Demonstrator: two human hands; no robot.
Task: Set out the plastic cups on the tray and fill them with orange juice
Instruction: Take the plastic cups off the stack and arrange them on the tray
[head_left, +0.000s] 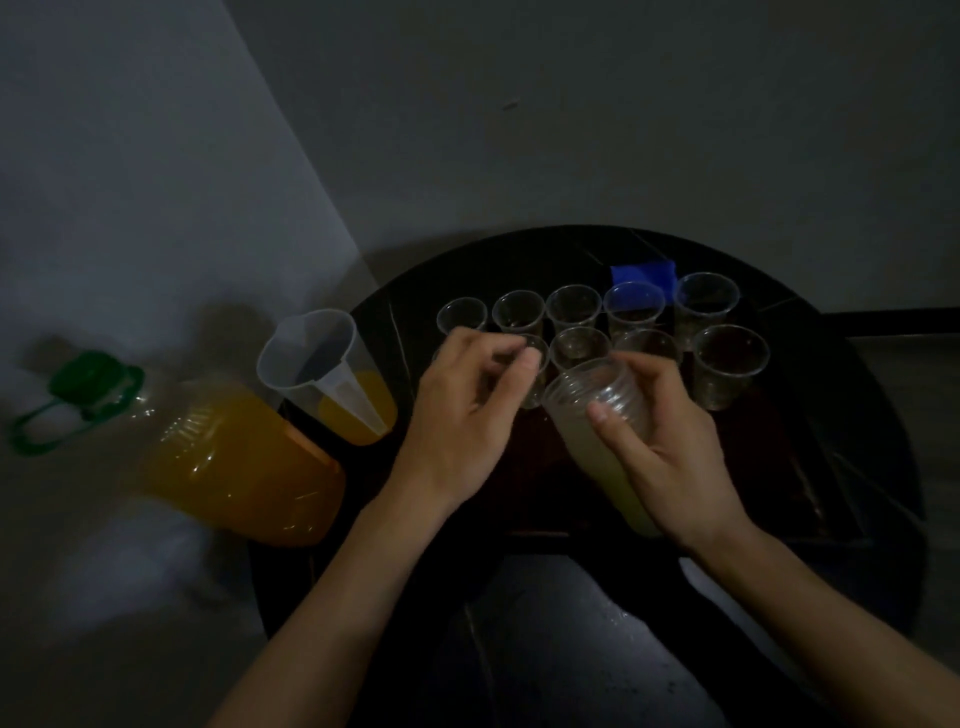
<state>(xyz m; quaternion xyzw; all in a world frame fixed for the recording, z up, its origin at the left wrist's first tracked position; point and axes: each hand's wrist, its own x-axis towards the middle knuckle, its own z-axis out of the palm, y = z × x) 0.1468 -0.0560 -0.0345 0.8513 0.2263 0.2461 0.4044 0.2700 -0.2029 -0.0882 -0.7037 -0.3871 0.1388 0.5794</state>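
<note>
my right hand (670, 457) grips stack of cups (597, 395) over tray (769, 457). my left hand (462, 415) pinches rim of one cup (535, 387). other cups (727, 364) stand in two rows behind. juice bottle (234, 467), jug (332, 374) at left.

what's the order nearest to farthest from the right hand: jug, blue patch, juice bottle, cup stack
1. cup stack, held in the right hand
2. blue patch, farther ahead
3. jug, across at left
4. juice bottle, leftmost
</note>
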